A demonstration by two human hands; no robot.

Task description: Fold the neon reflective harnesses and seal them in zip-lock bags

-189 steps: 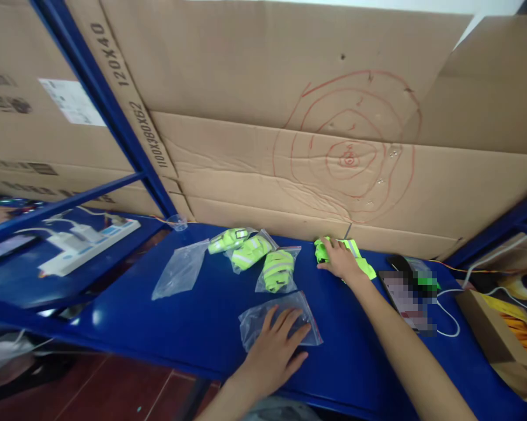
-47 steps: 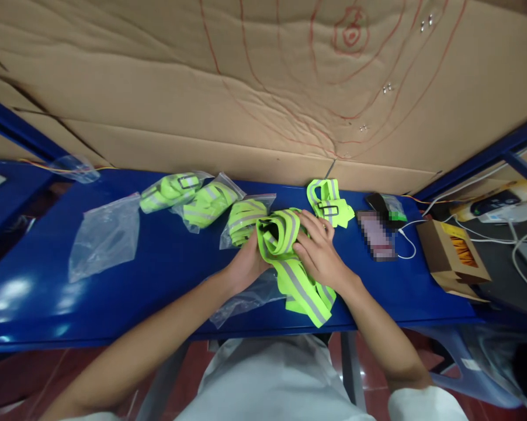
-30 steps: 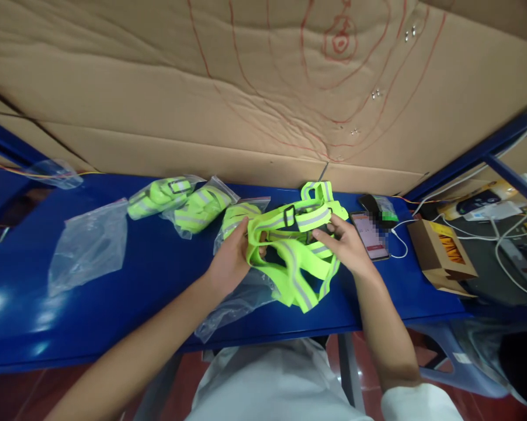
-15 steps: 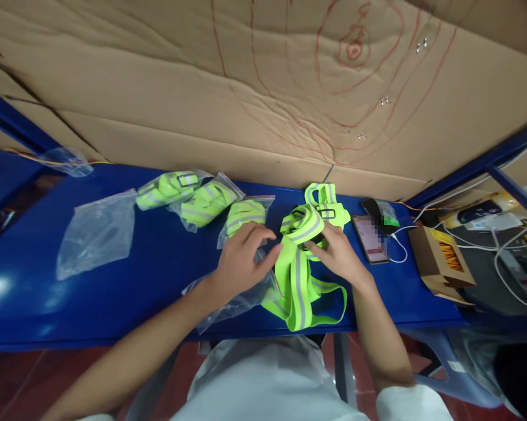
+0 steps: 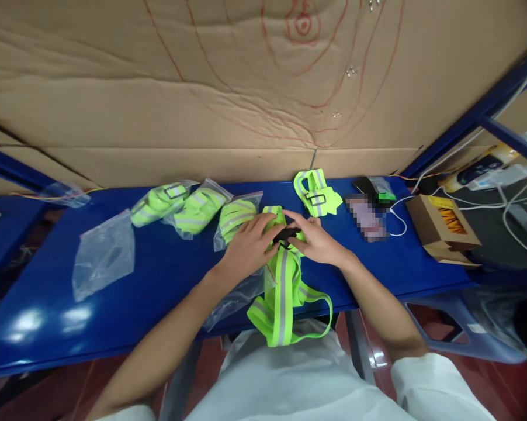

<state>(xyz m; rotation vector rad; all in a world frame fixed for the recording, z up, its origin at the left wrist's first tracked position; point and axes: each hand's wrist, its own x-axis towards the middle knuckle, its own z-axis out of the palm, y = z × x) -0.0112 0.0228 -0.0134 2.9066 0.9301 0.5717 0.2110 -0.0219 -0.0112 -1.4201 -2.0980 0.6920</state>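
My left hand [image 5: 251,247] and my right hand [image 5: 316,241] close from both sides around the gathered upper end of a neon-yellow reflective strap [image 5: 283,292] with a grey stripe. Between my fingers shows a black piece [image 5: 287,235], probably a buckle; its details are hidden. Loose loops of the strap hang down over the table's front edge. A clear plastic bag [image 5: 235,304] lies partly under my left forearm. Behind my right hand sits another folded reflective strap [image 5: 329,202] with a black buckle.
Bagged reflective straps [image 5: 200,210] lie in a row left of my hands on the blue table [image 5: 167,280]. Farther left is a flat clear bag [image 5: 106,254]. A phone [image 5: 368,219], white cable [image 5: 406,225] and open cardboard box [image 5: 443,231] lie right. Cardboard [image 5: 158,117] walls the back.
My left hand has come right onto the strap, and both hands now meet around its bunched end. The black piece has come into sight between them. The view has shifted slightly.
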